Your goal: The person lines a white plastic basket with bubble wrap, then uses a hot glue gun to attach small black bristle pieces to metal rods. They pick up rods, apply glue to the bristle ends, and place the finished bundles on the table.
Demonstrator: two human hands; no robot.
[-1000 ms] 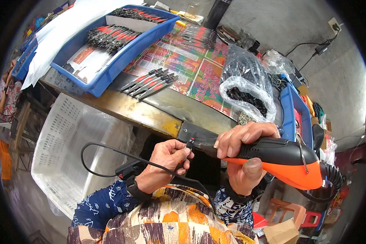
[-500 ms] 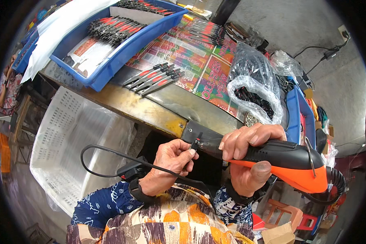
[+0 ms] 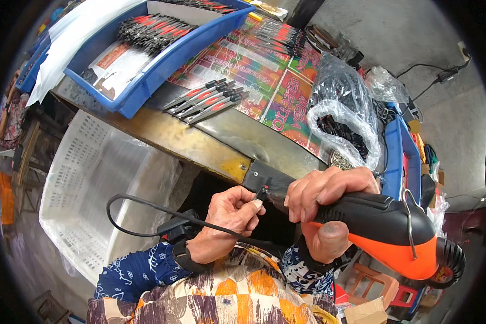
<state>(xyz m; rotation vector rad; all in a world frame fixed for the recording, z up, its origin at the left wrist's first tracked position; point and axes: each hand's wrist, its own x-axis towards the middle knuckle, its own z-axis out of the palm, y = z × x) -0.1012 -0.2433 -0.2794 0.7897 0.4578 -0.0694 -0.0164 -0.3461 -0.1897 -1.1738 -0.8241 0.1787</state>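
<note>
My left hand (image 3: 225, 220) pinches a small black part (image 3: 263, 191) with a bit of red, held upright between thumb and fingertips before the table's front edge. My right hand (image 3: 332, 201) is wrapped round the front of an orange and black electric screwdriver (image 3: 380, 221), its nose pointing left at the small part. Fingers hide much of the nose, so I cannot tell whether it touches the part. A wire hanger loop and a black cable are at the tool's rear. Just beyond my hands, a tin of small metal pieces (image 3: 340, 160) sits on the table.
Several slim black, red and grey pen-like pieces (image 3: 206, 101) lie near the table edge, with more behind. A blue tray (image 3: 128, 102) holds others. At right stands a clear plastic bag (image 3: 341, 81) of black parts. A white basket (image 3: 83, 186) stands below left; a black cable crosses my left wrist.
The screwdriver's rear end has dipped and swung slightly right, and my right hand has turned with it. My left hand keeps its pinch on the small part almost in place.
</note>
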